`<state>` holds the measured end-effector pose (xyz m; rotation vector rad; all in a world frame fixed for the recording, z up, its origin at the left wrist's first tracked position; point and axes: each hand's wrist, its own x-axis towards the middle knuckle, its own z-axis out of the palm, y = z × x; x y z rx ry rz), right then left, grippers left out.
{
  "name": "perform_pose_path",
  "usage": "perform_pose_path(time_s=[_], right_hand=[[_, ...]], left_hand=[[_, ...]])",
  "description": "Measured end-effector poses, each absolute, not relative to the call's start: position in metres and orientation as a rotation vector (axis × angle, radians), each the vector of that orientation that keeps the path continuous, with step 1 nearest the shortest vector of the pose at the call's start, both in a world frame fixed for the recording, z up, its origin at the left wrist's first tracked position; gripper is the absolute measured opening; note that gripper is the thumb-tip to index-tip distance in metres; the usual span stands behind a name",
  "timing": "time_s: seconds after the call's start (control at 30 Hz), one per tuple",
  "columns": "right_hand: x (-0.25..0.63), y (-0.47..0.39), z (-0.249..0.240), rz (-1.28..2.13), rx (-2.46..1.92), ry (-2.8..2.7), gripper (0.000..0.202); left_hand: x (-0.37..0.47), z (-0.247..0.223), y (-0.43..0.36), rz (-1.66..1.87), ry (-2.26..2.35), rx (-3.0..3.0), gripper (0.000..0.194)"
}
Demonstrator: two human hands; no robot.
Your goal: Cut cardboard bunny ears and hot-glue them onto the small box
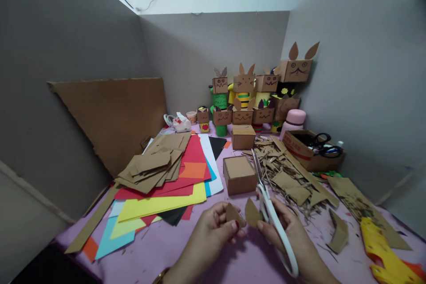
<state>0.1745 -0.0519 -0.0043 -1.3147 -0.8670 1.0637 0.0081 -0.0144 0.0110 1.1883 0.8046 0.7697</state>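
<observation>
Left hand [218,226]: fingers pinched on one leaf-shaped cardboard piece [234,215]. Right hand [288,226]: fingers closed around white scissors [273,218] and second cardboard piece [252,214], pieces side by side above bench [186,261]. Beyond, cardboard box [240,175].

On the tabletop [173,255], 2 boxes stand mid-table, the nearer box [240,175] before the farther box [243,136], with paper sheets [163,202] on their left, cardboard scraps [289,184] on their right, and animal figures [244,83] behind.
</observation>
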Motion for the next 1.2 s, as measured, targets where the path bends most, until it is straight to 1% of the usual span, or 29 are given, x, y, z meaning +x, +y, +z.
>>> perform_pose_path(time_s=[0.17, 0.37, 0.63, 0.83, 0.97, 1.1, 1.2], right_hand=[[0.175, -0.055, -0.006, 1.086, -1.297, -0.905, 0.070], [0.176, -0.054, -0.011, 1.107, -1.257, -0.925, 0.072], [0.174, -0.053, -0.008, 1.119, -1.240, -0.877, 0.068], [0.175, -0.053, -0.012, 1.113, -1.269, -0.926, 0.075], [0.173, -0.053, -0.005, 1.127, -1.310, -0.872, 0.079], [0.172, -0.053, -0.001, 1.095, -1.308, -0.858, 0.070], [0.172, -0.053, -0.002, 1.082, -1.284, -0.859, 0.065]], left_hand=[[0.008, 0.016, -0.019, 0.710, 0.794, 1.150, 0.035], [0.006, 0.018, -0.021, 0.686, 0.807, 1.131, 0.033], [0.007, 0.024, -0.018, 0.714, 0.772, 1.060, 0.026], [0.005, 0.018, -0.021, 0.706, 0.720, 0.990, 0.025], [0.003, 0.016, -0.021, 0.742, 0.700, 0.940, 0.034], [0.004, 0.018, -0.020, 0.728, 0.710, 0.955, 0.026], [0.005, 0.019, -0.020, 0.715, 0.705, 0.934, 0.027]])
